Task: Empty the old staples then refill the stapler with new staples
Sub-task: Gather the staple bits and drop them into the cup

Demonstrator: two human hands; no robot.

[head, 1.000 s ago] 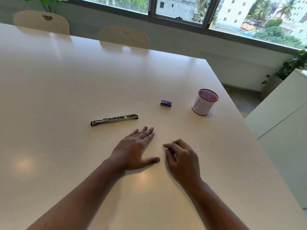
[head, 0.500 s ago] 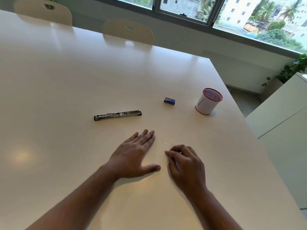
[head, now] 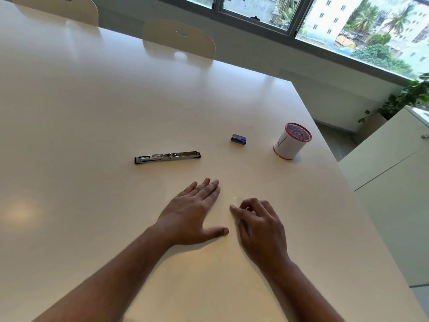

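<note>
The metal stapler (head: 167, 157) lies flat and opened out on the white table (head: 92, 112), beyond my left hand. A small blue staple box (head: 238, 138) sits to its right. My left hand (head: 192, 213) rests palm down with the fingers spread and nothing in it. My right hand (head: 260, 226) is beside it, fingers curled with the tips on the table. A thin pale strip, apparently staples, shows under its thumb and forefinger. A tiny white speck (head: 234, 198) lies just ahead of those fingers.
A white cup with a pink rim (head: 291, 141) stands near the table's right edge. Two pale chairs (head: 178, 40) are tucked in at the far side. A white cabinet (head: 394, 170) stands to the right of the table.
My right hand has drawn back slightly toward me, uncovering the small white speck. My left hand, the stapler and the box have stayed in place.
</note>
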